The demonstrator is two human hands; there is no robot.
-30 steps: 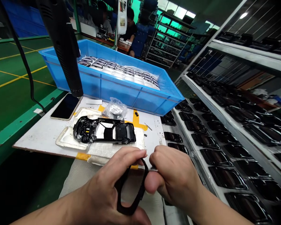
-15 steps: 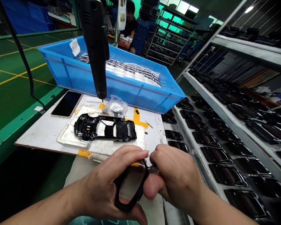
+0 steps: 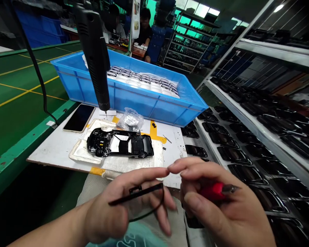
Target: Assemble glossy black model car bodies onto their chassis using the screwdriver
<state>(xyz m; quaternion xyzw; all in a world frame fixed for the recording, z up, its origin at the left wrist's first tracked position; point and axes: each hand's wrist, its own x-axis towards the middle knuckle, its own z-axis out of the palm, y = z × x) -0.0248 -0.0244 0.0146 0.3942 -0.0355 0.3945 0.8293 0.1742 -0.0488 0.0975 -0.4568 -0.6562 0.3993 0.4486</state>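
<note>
1. Rack (image 3: 273,49), metal, at the right; shelves bearing dark glossy parts.
2. Tabletop (image 3: 54,149), white, patched with yellow tape.
3. Blue bin (image 3: 134,103), at the tabletop's far side; rows of dark-edged pieces inside.
4. Electric screwdriver (image 3: 95,65), black, hanging upright, bit downward, in front of the bin.
5. Model car body (image 3: 141,145), black, lying on a white foam cradle (image 3: 78,151) on the tabletop.
6. Left hand (image 3: 108,206): fingers spread from one another, thumb opposed, gripping item 9.
7. Right hand (image 3: 234,212): fingers curled around item 10; index finger extended to the left index fingertip, contact uncertain.
8. Phone (image 3: 79,118), screen upward, at the tabletop's left.
9. Black-rimmed clear part (image 3: 146,192), tilted, in the left hand, nearer than the tabletop.
10. Red tool (image 3: 213,190), metal tip pointing right, partly hidden by the right fingers.
11. Thin metal pin (image 3: 167,139), lying beyond the hands.
</note>
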